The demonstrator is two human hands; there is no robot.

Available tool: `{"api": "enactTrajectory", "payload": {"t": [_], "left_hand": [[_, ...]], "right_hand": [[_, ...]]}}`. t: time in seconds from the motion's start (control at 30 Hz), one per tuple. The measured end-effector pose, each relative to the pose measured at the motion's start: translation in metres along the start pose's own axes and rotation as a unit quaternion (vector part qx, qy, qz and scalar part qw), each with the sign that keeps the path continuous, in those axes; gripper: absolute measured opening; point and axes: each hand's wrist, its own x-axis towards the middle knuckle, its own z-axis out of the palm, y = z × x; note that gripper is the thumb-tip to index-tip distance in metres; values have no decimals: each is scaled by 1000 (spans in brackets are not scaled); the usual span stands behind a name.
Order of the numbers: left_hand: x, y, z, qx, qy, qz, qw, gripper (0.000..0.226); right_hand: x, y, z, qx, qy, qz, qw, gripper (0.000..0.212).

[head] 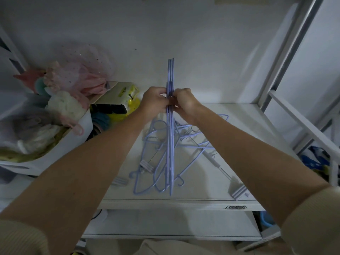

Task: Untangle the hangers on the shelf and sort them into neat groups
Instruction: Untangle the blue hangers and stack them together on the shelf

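Two hands grip one bundle of thin lilac plastic hangers [170,74], held on edge above the white shelf board [211,192]. The left hand [155,103] and right hand [184,102] both curl their fingers round the bundle at mid-length, pinching it from opposite sides. Judged step: aligning a sorted group. Below the bundle, a tangle of lilac hangers and grey clip hangers [176,150] lies loose on the board, not yet sorted. The next move probably calls for setting the bundle flat on a bare part of the board, apart from the tangle. Left of the shelf stands a white bin of pale fabric items [60,115]. White walls enclose the dim alcove; a grey metal frame [287,52] rises at right.
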Motion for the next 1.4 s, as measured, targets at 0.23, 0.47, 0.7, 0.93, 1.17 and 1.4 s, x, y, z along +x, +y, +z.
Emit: {"api": "enactTrajectory", "payload": {"t": [0.23,0.47,0.7,0.93,1.17,1.4], "left_hand": [[2,-9,-40,-14,-11,-18,1000,12],[8,-28,-59,13,-13,-30,999,11],[5,-30,-67,39,-8,-46,998,15],[2,-22,-80,43,10,-47,998,21],[-6,-16,-89,35,31,-46,998,18],[-5,-6,-91,56,42,-20,997,21]], "right_hand": [[29,29,-80,-294,157,-9,943,11],[38,74,-111,-605,71,42,792,29],[43,98,-78,-695,-12,27,718,36],[39,111,-53,-758,-167,-146,613,52],[42,97,-57,-783,-197,-193,557,29],[32,45,-74,-774,-148,-191,585,30]]}}
